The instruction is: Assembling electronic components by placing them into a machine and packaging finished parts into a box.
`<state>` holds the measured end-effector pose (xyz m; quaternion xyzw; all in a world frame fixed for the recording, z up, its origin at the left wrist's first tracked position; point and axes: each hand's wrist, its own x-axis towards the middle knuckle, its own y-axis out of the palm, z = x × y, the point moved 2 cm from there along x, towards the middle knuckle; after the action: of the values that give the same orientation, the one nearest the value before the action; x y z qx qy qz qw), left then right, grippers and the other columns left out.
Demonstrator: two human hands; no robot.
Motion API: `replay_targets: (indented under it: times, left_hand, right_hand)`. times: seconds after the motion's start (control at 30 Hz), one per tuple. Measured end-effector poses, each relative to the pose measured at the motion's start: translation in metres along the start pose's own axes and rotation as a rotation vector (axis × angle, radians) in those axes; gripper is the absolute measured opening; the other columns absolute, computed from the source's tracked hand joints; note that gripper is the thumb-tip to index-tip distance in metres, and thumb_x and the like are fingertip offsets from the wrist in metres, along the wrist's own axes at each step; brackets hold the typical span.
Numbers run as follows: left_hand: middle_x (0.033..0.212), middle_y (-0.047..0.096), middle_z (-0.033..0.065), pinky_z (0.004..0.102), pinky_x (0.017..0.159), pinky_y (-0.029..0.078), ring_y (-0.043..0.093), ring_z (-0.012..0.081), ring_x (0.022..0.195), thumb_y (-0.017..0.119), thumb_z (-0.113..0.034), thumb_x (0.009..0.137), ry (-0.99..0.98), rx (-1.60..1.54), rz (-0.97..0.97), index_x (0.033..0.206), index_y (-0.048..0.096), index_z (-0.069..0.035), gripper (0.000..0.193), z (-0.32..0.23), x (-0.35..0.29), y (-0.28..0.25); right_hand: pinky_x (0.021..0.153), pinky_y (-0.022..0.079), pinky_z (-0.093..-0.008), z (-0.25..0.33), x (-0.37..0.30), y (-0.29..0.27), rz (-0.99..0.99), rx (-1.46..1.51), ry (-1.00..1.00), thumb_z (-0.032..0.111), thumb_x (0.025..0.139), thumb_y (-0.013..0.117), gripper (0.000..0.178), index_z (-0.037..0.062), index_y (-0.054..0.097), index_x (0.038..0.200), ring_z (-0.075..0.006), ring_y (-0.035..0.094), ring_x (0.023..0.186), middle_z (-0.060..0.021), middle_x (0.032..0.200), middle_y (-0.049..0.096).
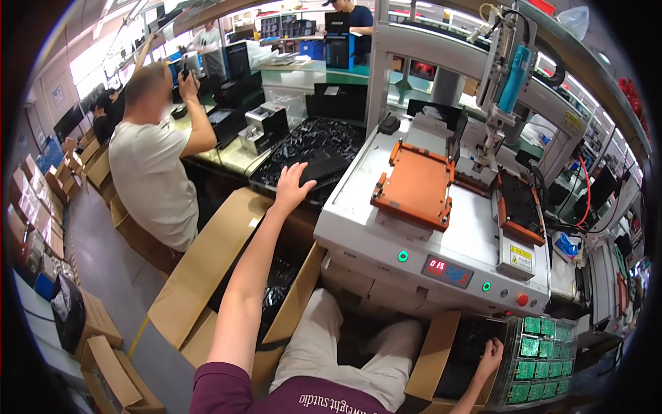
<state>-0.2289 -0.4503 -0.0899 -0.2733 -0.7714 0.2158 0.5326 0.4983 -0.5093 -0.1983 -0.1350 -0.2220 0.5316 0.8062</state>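
Observation:
My left hand (293,188) reaches out to a pile of small black parts (283,148) on the bench, fingers and thumb spread. Right beside its fingertips lies a flat black rectangular casing (325,165); whether they touch it I cannot tell. Low on the right, my right hand (490,357) is over a cardboard box (432,355) with dark contents, its fingers bent together. What is between those fingers is too dark to make out. An orange fixture plate (417,181) without a part on it sits on the white machine (352,207) in front of me.
A second orange fixture (520,207) holds a black part under the machine's head (510,83). Green circuit boards (541,359) fill a clear tray at right. An open carton (200,276) stands by my left leg. A co-worker (155,152) sits at the left bench.

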Motion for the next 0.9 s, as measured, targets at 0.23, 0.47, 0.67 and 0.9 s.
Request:
replay_targets:
  times: [0.23,0.47,0.67,0.9]
  left_hand:
    - [0.122,0.053,0.0149,0.0581,0.094,0.038,0.051,0.0371,0.110,0.062,-0.046,0.080,-0.097,0.339,0.384,0.136,0.042,-0.016,0.066,-0.011,0.032,0.024]
    - [0.104,0.060,0.0221,0.0450,0.088,0.046,0.056,0.0395,0.097,0.066,-0.033,0.075,0.020,0.168,0.354,0.135,0.042,-0.012,0.068,0.009,0.045,0.023]
    - [0.105,0.058,0.0259,0.0472,0.092,0.039,0.054,0.0408,0.099,0.060,-0.048,0.084,-0.249,0.104,0.038,0.134,0.042,-0.010,0.066,0.034,0.039,0.019]
    - [0.127,0.047,0.0311,0.0487,0.101,0.037,0.043,0.0463,0.120,0.075,-0.040,0.071,-0.907,-0.022,0.094,0.138,0.028,-0.003,0.090,0.042,0.040,0.037]
  right_hand:
    - [0.049,0.037,-0.0170,0.028,-0.033,-0.009,0.009,0.172,0.218,0.017,0.092,0.056,0.031,0.0010,0.056,0.119,-0.0032,0.047,0.058,-0.0039,0.088,0.064]
    - [0.051,0.038,-0.0169,0.035,-0.036,-0.010,-0.015,0.281,0.282,0.016,0.092,0.056,0.029,0.0040,0.057,0.118,-0.0030,0.047,0.058,-0.0041,0.091,0.065]
    - [0.054,0.041,-0.0184,0.042,-0.045,-0.009,-0.029,0.396,0.297,0.018,0.093,0.056,0.031,0.0070,0.056,0.122,-0.0039,0.049,0.061,-0.0030,0.092,0.064]
    - [0.055,0.040,-0.0180,0.044,-0.068,-0.018,-0.067,0.354,0.378,0.017,0.093,0.055,0.031,0.0068,0.055,0.122,-0.0040,0.049,0.063,-0.0020,0.091,0.063]
